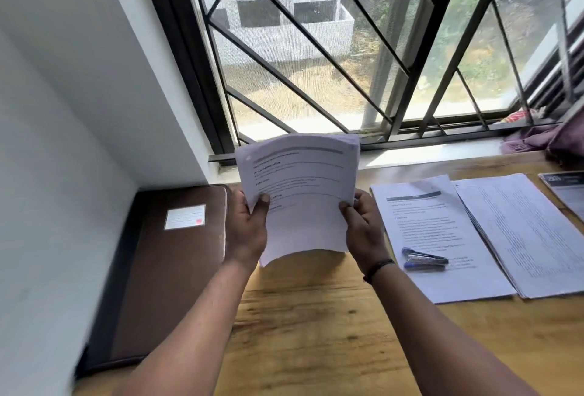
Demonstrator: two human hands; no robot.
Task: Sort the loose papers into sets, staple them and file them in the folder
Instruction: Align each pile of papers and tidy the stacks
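Brown leather-look folder (164, 272) with a white label lies closed at the wooden table's (316, 332) left edge. Left hand (245, 231) and right hand (363, 228), forearms raised, each pinch a side edge of a curved white printed paper set (300, 193) between thumb and fingers above the table. Right of them, a blue-and-silver stapler (425, 259) rests on a flat paper stack (442, 237).

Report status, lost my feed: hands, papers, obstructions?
Both hands, left and right, grip one paper set above table. Stapler on stack. Folder closed. No obstructions.
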